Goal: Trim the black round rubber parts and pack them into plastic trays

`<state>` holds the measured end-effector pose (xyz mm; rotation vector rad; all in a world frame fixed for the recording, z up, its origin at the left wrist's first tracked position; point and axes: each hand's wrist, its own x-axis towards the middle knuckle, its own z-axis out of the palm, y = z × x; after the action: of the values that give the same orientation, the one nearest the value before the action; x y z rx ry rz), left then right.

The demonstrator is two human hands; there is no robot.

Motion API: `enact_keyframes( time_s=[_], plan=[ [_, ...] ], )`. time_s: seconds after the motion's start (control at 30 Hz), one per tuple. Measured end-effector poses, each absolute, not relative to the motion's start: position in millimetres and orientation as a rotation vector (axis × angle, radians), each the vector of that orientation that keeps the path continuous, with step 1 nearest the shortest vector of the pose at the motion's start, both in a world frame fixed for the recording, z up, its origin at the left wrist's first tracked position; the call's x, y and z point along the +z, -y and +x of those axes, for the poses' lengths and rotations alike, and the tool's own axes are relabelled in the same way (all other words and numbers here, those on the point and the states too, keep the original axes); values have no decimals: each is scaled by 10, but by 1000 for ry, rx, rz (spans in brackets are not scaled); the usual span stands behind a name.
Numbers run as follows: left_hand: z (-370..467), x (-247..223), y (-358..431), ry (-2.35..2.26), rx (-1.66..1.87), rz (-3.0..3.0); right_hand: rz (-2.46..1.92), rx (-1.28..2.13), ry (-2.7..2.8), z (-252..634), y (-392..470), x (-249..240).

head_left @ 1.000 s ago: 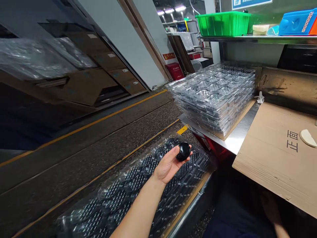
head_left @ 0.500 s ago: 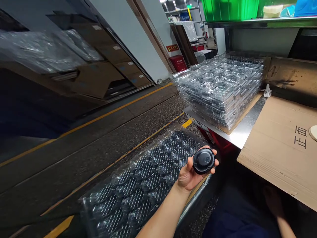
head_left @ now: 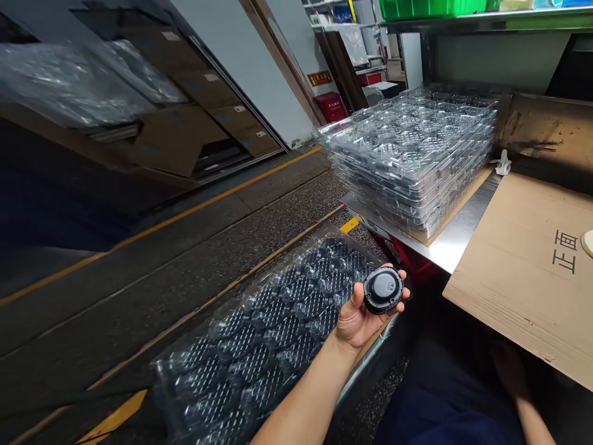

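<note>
- The left hand (head_left: 354, 321), right of centre in the lower half of the frame, is palm up, thumb and fingers curled around a black oval device (head_left: 383, 289).
- The device shows its domed face (a small pale mark sits on it) and appears in front of the right end of a clear plastic tray (head_left: 278, 318).
- That tray, with rows of rounded pockets, slants from the lower left toward the centre.
- The right hand (head_left: 507, 368) is in shadow at the lower right, near dark blue clothing (head_left: 440, 395); I cannot tell how its fingers are set.
- Above the device, right of centre, a stack of clear trays (head_left: 412, 154) stands on a metal table (head_left: 454, 244), with brown board showing under its edge.
- At the right, a cardboard sheet (head_left: 519, 272) bears dark characters; a cream pad (head_left: 588, 243) lies on it, cut by the frame edge.
- A green bin (head_left: 430, 7) sits on the shelf (head_left: 463, 26) at the upper right.
- At the upper left are cardboard boxes (head_left: 171, 139) and clear plastic wrap (head_left: 69, 80) (rather dim there).
</note>
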<state>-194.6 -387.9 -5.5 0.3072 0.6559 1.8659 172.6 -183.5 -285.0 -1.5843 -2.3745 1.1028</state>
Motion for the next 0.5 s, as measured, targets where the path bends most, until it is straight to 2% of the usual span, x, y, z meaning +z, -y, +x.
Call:
enact_keyframes(
  time_s=[0.3, 0.37, 0.43, 0.5],
  plan=[
    [-1969, -30, 3899, -951, 1842, 387, -1626, 1132, 2383, 1732, 1830, -2803],
    [-2233, -7, 3944, -1216, 1864, 492, -1640, 1148, 2367, 1758, 1832, -2833],
    [-2701, -18, 4019, -1677, 1840, 620, -1641, 1167, 2354, 1774, 1839, -2851],
    [-3303, -73, 4101, -2232, 1632, 673, -1633, 1181, 2346, 1770, 1851, -2854]
  ],
)
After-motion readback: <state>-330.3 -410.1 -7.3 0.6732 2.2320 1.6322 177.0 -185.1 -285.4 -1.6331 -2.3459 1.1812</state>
